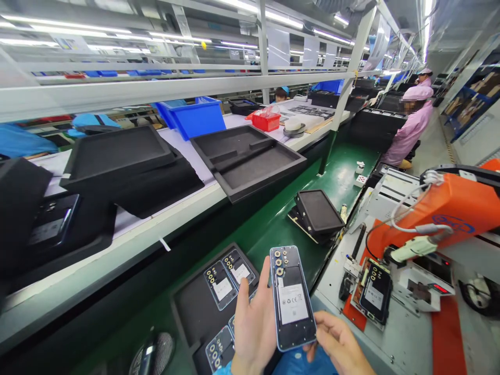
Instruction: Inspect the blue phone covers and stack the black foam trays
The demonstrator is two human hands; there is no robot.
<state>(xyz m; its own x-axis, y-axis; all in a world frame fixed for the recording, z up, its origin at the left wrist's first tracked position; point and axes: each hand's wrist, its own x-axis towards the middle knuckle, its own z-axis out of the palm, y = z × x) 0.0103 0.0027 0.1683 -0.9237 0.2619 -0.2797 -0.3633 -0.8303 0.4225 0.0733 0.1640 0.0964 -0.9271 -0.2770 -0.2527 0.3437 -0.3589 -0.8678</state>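
Observation:
A smartphone (292, 299) with blue edges tilts in front of me in the head view. Its inner side faces up, with round camera rings at the top and a white printed label on it. My right hand (338, 338) pinches its lower right corner between thumb and fingers. Beside the phone's left edge is my left hand (253, 320), palm up and fingers stretched out; whether it supports the phone from below is hidden. Under my left hand, a black foam tray (195, 307) holds several similar phones (219, 285). Another phone (375, 290) sits in the fixture of an orange machine (461, 208).
Stacked black trays (318, 211) lie on the green bench (269, 229). Along the white shelf (211, 195) stand a large foam tray (250, 156), a blue bin (201, 117) and a red bin (266, 121). A person in pink (410, 127) works farther along at right.

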